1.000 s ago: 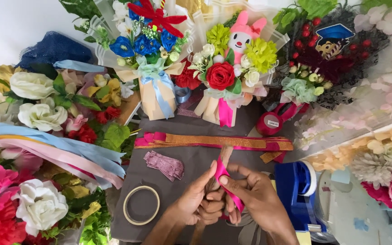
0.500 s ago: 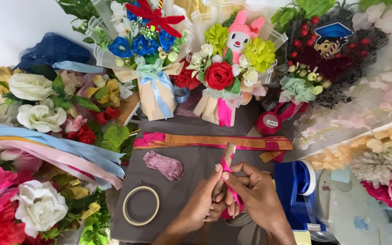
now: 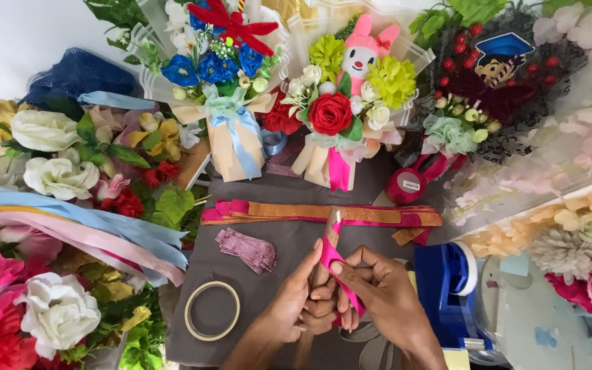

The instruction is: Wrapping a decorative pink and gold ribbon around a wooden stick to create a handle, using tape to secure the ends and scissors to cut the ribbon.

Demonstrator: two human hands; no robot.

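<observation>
Low in the middle of the head view, my left hand (image 3: 294, 305) and my right hand (image 3: 384, 300) meet over a grey cloth (image 3: 268, 219). Both grip a bright pink ribbon (image 3: 328, 252) wrapped around a thin brown stick (image 3: 330, 229) that points up and away from me. My left fingers pinch the ribbon against the stick; my right thumb presses the same strip from the other side. A stack of pink and gold glitter ribbon strips (image 3: 323, 213) lies flat just beyond the stick's tip.
A tape ring (image 3: 212, 310) and a small mauve glitter bundle (image 3: 246, 249) lie left of my hands. A blue tape dispenser (image 3: 450, 288) stands right. Bouquets (image 3: 330, 109) line the back; fake flowers (image 3: 56, 171) and long ribbons (image 3: 77, 229) crowd the left.
My hands have shifted a little along the stick, and the pink ribbon now sits tighter around it. The rest of the scene is unchanged.
</observation>
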